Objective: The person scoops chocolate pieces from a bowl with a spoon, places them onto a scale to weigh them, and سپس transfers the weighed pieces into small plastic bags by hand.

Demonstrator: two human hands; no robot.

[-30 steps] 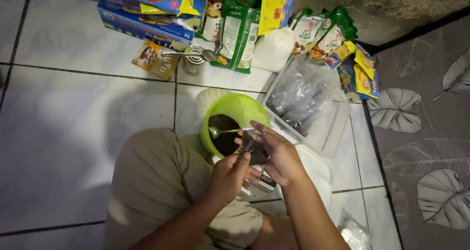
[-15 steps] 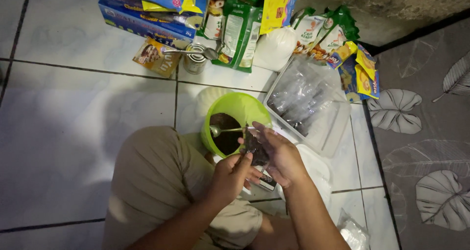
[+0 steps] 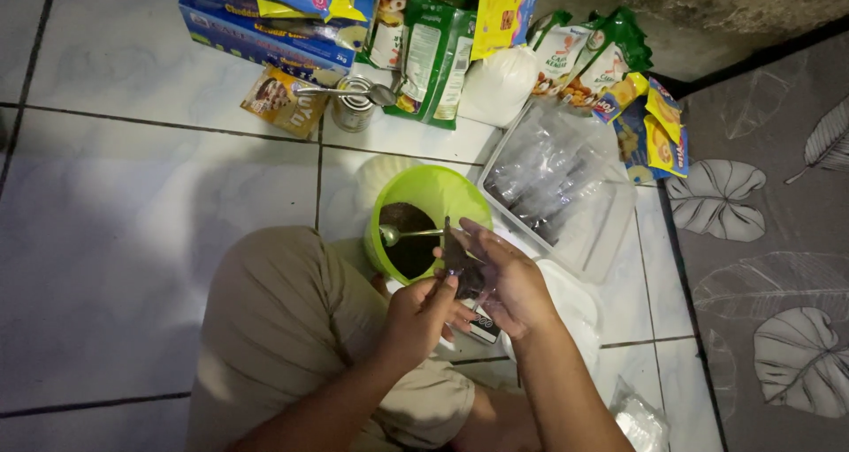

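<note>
A lime green bowl (image 3: 451, 197) sits on the tiled floor in front of my knee, with dark brown mix inside. A metal spoon (image 3: 402, 234) rests in it, bowl end over the mix. My right hand (image 3: 508, 279) holds a small clear plastic bag (image 3: 460, 262) filled with dark mix, just beside the bowl's rim. My left hand (image 3: 423, 312) pinches the same bag from below. A small dark device (image 3: 484, 328) lies on the floor under my hands.
A clear plastic tray (image 3: 610, 231) with plastic bags stands right of the bowl. At the back are a tin can (image 3: 352, 114) with a spoon across it, a blue box (image 3: 256, 27), several snack and ingredient packets (image 3: 433, 54) and a white bag (image 3: 500, 85). A patterned mat (image 3: 769, 240) lies right.
Both hands have stayed at the bowl's rim on the small bag, shifting only slightly. The bowl and spoon have not moved.
</note>
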